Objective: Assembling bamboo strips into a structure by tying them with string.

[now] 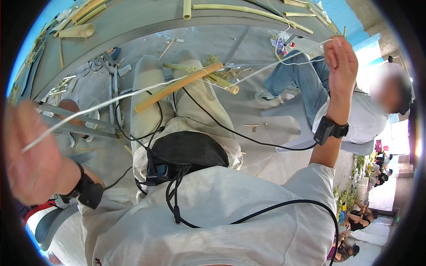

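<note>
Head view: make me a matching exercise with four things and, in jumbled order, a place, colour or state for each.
Things:
1. left hand
2. right hand
3. mesh pouch
4. flat bamboo strip

Descriptions:
A. black, near the middle of the view
B. upper right, fingers closed on the white cord
C. tan, slanting up to the right
D. blurred, near the left edge

Pairs: 1-D, 2-B, 3-A, 4-C

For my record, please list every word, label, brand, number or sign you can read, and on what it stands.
No text can be read.
Small dark-red marking on the wearer's whitish fabric shirt, near the lower edge: too small to read.
</note>
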Action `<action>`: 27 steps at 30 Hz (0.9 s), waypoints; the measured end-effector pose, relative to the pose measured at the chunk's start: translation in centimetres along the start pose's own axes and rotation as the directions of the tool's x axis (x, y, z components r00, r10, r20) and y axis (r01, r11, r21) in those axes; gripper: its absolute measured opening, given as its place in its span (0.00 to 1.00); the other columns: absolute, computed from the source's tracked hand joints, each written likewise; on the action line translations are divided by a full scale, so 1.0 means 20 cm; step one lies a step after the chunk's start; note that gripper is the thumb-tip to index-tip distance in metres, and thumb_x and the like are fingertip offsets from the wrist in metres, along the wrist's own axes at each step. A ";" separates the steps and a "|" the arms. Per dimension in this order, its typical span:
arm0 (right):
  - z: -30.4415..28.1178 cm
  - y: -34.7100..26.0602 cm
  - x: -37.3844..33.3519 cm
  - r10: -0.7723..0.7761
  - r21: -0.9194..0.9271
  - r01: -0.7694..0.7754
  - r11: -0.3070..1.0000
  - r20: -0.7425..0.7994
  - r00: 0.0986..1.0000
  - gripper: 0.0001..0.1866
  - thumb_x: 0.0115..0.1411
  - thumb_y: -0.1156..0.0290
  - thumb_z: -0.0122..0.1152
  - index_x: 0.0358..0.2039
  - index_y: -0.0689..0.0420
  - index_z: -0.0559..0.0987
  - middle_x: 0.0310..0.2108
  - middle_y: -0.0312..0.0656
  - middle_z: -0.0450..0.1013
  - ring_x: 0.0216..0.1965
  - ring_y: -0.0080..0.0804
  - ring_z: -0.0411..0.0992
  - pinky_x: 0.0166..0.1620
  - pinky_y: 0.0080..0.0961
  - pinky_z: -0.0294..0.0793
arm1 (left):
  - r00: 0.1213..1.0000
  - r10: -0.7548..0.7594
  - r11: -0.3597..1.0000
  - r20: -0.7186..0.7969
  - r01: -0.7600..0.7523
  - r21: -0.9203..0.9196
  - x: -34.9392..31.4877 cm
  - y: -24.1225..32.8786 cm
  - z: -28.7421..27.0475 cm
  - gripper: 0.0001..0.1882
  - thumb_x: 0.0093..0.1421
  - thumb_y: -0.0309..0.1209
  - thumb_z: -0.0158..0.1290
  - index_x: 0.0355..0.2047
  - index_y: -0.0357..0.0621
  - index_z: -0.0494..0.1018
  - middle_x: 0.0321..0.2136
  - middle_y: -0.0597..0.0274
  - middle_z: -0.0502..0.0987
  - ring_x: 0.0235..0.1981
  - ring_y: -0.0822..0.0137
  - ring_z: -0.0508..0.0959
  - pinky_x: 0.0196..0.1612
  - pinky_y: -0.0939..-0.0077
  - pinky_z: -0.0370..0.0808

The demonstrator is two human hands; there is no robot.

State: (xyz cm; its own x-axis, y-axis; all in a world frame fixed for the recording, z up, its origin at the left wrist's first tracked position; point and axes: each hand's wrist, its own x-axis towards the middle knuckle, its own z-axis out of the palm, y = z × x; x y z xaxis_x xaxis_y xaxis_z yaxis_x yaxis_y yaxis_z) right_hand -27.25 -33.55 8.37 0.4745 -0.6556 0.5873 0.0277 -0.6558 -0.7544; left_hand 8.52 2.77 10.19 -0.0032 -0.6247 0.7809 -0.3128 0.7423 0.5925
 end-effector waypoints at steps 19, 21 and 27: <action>-0.04 -0.55 0.14 -0.381 0.096 0.433 0.896 -0.332 0.863 0.12 0.71 0.74 0.44 0.34 0.68 0.72 0.19 0.32 0.54 0.20 0.18 0.48 0.33 0.19 0.51 | 0.755 -0.262 0.935 0.602 0.353 -0.037 0.12 -1.04 0.89 0.08 0.62 0.31 0.58 0.28 0.43 0.73 0.52 0.62 0.76 0.53 0.62 0.73 0.58 0.66 0.66; -0.05 -0.58 0.15 -0.410 0.048 0.457 0.888 -0.368 0.835 0.12 0.72 0.73 0.44 0.33 0.68 0.72 0.19 0.32 0.54 0.20 0.18 0.48 0.32 0.20 0.51 | 0.758 -0.221 0.923 0.614 0.366 -0.120 0.14 -1.04 0.92 0.07 0.62 0.29 0.59 0.29 0.41 0.73 0.52 0.61 0.77 0.52 0.62 0.75 0.56 0.66 0.68; -0.03 -0.54 0.17 -0.403 -0.105 0.390 0.915 -0.285 0.870 0.17 0.72 0.74 0.46 0.47 0.79 0.73 0.20 0.32 0.56 0.21 0.18 0.49 0.30 0.17 0.51 | 0.885 -0.024 0.926 0.464 0.195 -0.323 0.20 -1.01 1.01 0.06 0.65 0.27 0.56 0.32 0.39 0.73 0.45 0.58 0.78 0.48 0.64 0.77 0.53 0.69 0.71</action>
State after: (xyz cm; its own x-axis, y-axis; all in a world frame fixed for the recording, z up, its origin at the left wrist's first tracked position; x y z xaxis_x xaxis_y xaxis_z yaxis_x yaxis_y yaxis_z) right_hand -26.38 -28.94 18.76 0.1510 -0.4122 0.8985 0.1184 -0.8948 -0.4304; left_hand -4.29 -19.50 -2.64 -0.4363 -0.6835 0.5852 0.0163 0.6443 0.7646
